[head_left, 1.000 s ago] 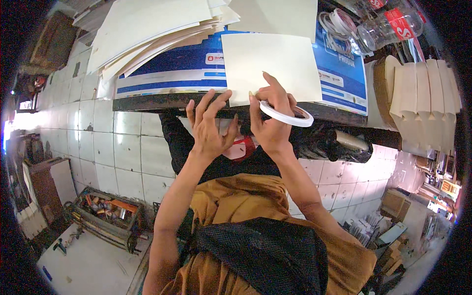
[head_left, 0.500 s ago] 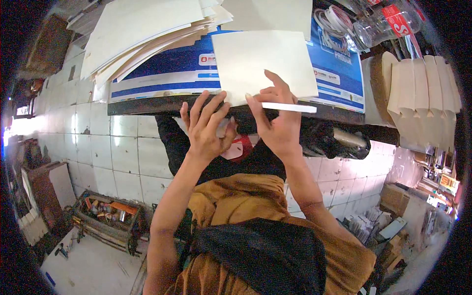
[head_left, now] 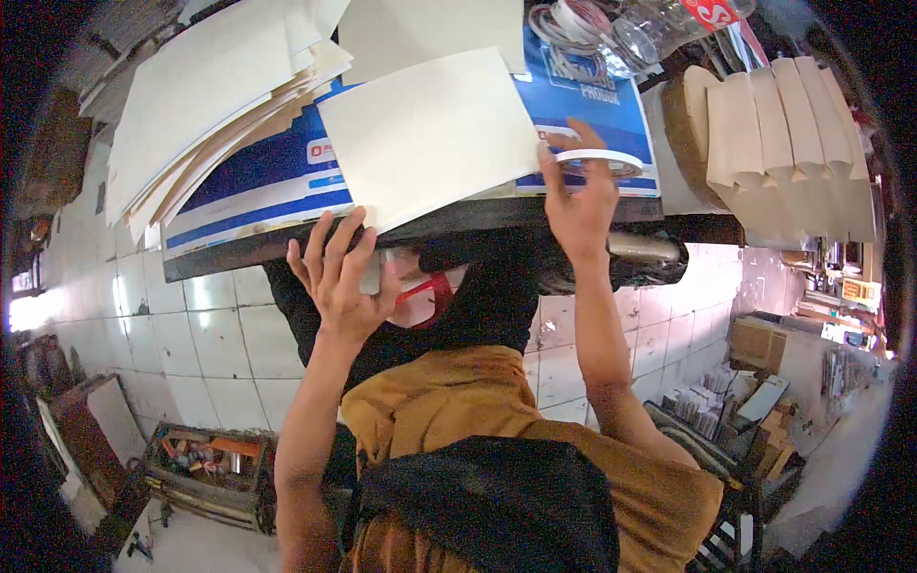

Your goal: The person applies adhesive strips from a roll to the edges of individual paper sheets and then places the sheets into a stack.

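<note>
A cream sheet of card (head_left: pixel 430 138) lies tilted across the blue printed sheet (head_left: pixel 244 186) on the table, one corner at the near edge. Beside that corner is my left hand (head_left: pixel 339 277), its fingers spread and fingertips touching or close to the card's edge. My right hand (head_left: pixel 585 205) is by the card's right side with a narrow white roll of tape (head_left: pixel 626 164) hung round its fingers. Thumb and forefinger reach toward the card's right edge; whether they pinch a tape end is too small to tell.
A tall pile of cream sheets (head_left: pixel 210 95) stands at the left, and another pale sheet (head_left: pixel 430 33) lies behind the card. Coiled cable (head_left: pixel 573 24) and a clear plastic bottle (head_left: pixel 659 33) are at the far right. Folded cream paper pieces (head_left: pixel 788 143) stand beyond the table's right side.
The view has shifted, and the card now sits more tilted. My right hand has moved rightward from the card's near edge to its right side, the tape roll turning to show its ring.
</note>
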The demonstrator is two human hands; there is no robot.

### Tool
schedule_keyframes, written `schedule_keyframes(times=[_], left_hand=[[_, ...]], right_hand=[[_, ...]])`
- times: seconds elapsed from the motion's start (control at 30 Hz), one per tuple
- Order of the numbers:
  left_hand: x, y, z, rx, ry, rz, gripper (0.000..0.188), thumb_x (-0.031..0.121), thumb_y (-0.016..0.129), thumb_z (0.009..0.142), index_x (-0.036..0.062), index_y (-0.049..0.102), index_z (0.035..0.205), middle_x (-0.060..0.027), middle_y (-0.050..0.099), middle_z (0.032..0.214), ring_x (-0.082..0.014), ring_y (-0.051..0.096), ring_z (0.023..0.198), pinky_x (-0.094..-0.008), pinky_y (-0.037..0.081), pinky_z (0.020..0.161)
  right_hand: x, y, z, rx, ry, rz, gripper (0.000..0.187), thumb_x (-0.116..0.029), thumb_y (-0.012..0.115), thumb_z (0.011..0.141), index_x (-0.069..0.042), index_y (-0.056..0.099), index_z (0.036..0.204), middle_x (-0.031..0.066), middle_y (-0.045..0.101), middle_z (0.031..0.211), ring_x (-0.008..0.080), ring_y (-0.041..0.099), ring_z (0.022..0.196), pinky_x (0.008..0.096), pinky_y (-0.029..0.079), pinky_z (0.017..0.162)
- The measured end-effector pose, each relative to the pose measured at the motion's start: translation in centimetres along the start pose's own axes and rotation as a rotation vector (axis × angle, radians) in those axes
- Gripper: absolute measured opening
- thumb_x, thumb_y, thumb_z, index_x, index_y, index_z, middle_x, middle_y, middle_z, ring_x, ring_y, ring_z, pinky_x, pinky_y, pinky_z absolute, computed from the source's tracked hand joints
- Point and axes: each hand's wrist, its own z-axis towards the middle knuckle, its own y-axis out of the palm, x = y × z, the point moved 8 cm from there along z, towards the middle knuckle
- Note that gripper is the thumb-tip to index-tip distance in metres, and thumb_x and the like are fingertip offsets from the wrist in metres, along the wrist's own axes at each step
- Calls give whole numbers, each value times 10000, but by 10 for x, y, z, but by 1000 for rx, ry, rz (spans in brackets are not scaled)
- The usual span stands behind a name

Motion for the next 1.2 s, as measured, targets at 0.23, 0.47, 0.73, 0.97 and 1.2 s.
schedule_keyframes(times=[0.23, 0.47, 0.73, 0.97, 1.2], left_hand=[[0, 3, -1, 12, 12, -11, 353, 287, 699, 894, 156, 645, 1217, -64, 641, 1400, -326, 498, 1389, -540, 158, 1228], [1, 2, -1, 19, 15, -3, 363, 269, 713, 881, 156, 643, 1219, -65, 640, 1401, -330, 501, 1385, -548, 175, 1223], [9, -7, 7, 5, 7, -4, 350, 241, 706, 880, 147, 654, 1213, -70, 647, 1389, -329, 491, 1393, -562, 185, 1220], [66, -5, 70, -115, -126, -21, 447, 282, 580, 1004, 99, 572, 1411, -154, 408, 1602, -407, 358, 1480, -541, 208, 1236], [76, 64, 77, -375, 12, 76, 506, 298, 548, 1025, 125, 504, 1498, -178, 374, 1618, -428, 310, 1507, -563, 273, 1218]], right_hand=[[2, 9, -3, -30, -135, -82, 223, -155, 706, 964, -32, 679, 1148, 144, 711, 1214, 333, 674, 1123, 431, 485, 1004], [2, 12, -5, -60, -122, -105, 254, -158, 710, 952, -41, 675, 1175, 139, 717, 1188, 358, 666, 1107, 445, 466, 1010], [-6, 10, -4, -81, -144, -137, 307, -144, 701, 946, -48, 669, 1236, 127, 720, 1130, 355, 664, 1072, 461, 453, 991], [-42, 10, -48, -50, -47, -93, 273, -206, 719, 925, -96, 670, 1170, 133, 671, 1017, 354, 625, 989, 460, 461, 939], [-26, -33, -58, 176, 125, 180, 282, -109, 738, 927, -26, 683, 1192, 142, 721, 1107, 253, 694, 1049, 364, 547, 899]])
